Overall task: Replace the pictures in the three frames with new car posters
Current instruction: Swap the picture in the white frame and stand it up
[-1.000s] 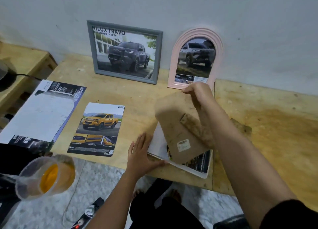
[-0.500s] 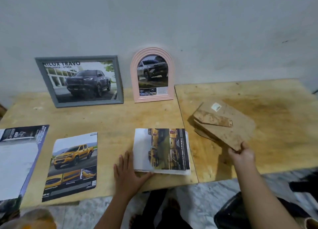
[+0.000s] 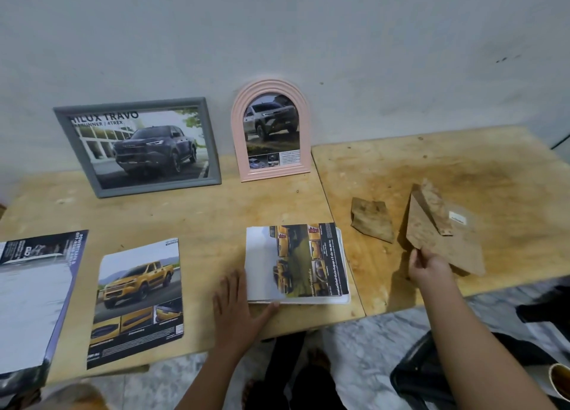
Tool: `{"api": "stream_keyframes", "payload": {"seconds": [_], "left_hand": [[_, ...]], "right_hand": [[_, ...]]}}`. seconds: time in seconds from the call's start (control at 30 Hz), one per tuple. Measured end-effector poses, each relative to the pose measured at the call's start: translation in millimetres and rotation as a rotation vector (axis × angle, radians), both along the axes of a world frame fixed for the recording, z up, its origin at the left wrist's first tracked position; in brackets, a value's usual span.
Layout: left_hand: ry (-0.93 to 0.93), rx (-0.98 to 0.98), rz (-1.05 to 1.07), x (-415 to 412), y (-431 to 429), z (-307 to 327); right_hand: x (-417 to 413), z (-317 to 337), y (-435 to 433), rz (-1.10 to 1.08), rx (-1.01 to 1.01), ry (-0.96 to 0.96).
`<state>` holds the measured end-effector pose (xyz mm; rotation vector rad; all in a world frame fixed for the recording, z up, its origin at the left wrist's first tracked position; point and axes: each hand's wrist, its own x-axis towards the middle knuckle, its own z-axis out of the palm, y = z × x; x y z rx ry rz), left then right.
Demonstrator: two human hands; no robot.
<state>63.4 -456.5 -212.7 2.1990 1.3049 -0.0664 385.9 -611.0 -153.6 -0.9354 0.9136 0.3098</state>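
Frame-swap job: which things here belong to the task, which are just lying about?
Job: grey frame, pink arched frame, flat white frame by the left hand, backing board pinched by the right hand, yellow truck poster, brochure.
Lying about: cup at the lower right edge; brown scrap beside the board, possibly a piece of it.

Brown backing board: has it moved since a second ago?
Yes. The backing board moved rightward, from directly below the pink arched frame to the right tabletop, gripped by the right hand.
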Motion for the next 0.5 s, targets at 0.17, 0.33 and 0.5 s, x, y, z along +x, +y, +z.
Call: {"api": "stream_keyframes", "payload": {"seconds": [0.17, 0.33, 0.5], "left_hand": [[0.017, 0.014, -0.017, -2, 1, -2], [0.021, 0.018, -0.009, -2, 0, -3], [0.007, 0.005, -0.005, 0, 0, -1]], "right_hand": [[-26, -7, 13, 0.344, -0.402, -0.062], [-76, -13, 55, 0.969, -0.829, -0.451], [-87, -22, 79, 1.405, -1.064, -0.595]]}}
